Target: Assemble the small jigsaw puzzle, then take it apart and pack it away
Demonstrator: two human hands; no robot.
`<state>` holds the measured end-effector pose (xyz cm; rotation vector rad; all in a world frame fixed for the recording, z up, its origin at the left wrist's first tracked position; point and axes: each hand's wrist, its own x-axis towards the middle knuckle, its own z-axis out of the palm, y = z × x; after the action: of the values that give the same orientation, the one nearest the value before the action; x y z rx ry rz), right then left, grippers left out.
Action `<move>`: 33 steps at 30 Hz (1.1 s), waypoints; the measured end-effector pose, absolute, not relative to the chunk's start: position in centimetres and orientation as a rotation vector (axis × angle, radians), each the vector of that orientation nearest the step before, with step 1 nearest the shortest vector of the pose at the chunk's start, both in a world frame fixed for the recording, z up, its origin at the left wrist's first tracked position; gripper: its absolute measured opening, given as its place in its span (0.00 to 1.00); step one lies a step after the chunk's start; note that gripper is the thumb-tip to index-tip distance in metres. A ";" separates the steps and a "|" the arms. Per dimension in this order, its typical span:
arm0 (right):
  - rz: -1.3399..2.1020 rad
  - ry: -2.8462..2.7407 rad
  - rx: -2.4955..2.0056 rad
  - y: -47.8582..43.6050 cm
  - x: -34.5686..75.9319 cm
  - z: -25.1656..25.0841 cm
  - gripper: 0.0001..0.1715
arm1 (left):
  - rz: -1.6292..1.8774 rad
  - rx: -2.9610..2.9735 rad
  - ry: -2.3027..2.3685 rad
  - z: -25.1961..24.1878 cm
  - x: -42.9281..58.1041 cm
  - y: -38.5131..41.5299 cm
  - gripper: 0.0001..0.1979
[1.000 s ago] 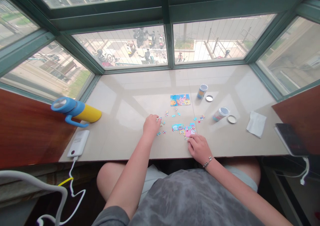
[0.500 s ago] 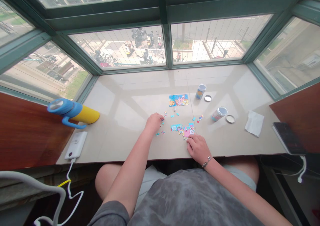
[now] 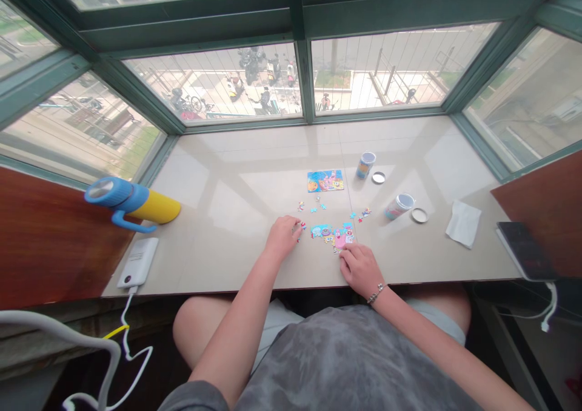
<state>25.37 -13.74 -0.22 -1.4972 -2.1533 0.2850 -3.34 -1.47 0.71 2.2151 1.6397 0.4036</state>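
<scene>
A partly joined jigsaw puzzle [image 3: 341,239], blue and pink with cartoon figures, lies flat in front of me. To its left, my left hand [image 3: 284,236] is closed in a pinch on a small jigsaw piece [image 3: 303,224] with red on it. My right hand [image 3: 362,270] rests by the puzzle's lower edge, its fingers curled together; what lies under the fingertips is hidden. Loose blue pieces [image 3: 313,210] are scattered above the joined part, and several more pieces [image 3: 365,213] lie to its right. The picture card [image 3: 325,181] lies farther back.
Two clear-lidded printed cans [image 3: 365,166] stand at the right, with round lids [image 3: 419,216] beside them. A tissue [image 3: 463,224] and a dark phone [image 3: 527,250] lie farther right. At the left are a yellow and blue bottle [image 3: 157,208] and a white power bank [image 3: 139,262] with a cable.
My left hand has moved right, toward the joined puzzle, with a piece at its fingertips. It now covers most of the loose pieces at the left. My right hand has stayed put.
</scene>
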 end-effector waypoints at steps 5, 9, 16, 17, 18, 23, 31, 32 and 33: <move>0.263 -2.160 -1.510 -13.7 25.3 -0.2 0.09 | 0.342 2.209 1.657 0.8 -2.6 -1.2 0.11; 0.260 -2.160 -1.513 -13.7 25.3 -0.3 0.10 | 0.310 2.211 1.649 1.1 -2.1 -0.7 0.08; 0.256 -2.148 -1.490 -13.7 25.4 -0.3 0.10 | 0.273 2.202 1.639 1.0 -2.2 -0.6 0.07; 0.257 -2.148 -1.496 -13.7 25.4 -0.3 0.10 | 0.271 2.206 1.638 1.1 -2.3 -0.8 0.07; 0.258 -2.149 -1.502 -13.7 25.4 -0.3 0.10 | 0.271 2.213 1.636 1.2 -2.3 -1.1 0.07; 0.270 -2.161 -1.514 -13.7 25.4 -0.3 0.09 | 0.251 2.240 1.627 2.0 -2.4 -3.2 0.06; 0.276 -2.166 -1.523 -13.7 25.4 -0.3 0.10 | 0.253 2.227 1.584 2.4 -1.8 -6.6 0.06; 0.278 -2.168 -1.523 -13.7 25.4 -0.3 0.09 | 0.263 2.225 1.581 2.3 -1.7 -6.9 0.06; 0.280 -2.169 -1.522 -13.7 25.4 -0.3 0.09 | 0.276 2.223 1.580 2.2 -1.7 -7.0 0.06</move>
<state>25.38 -13.72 -0.28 -1.5223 -2.1693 0.2803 -1.68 -7.02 2.25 2.2225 1.5795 0.2762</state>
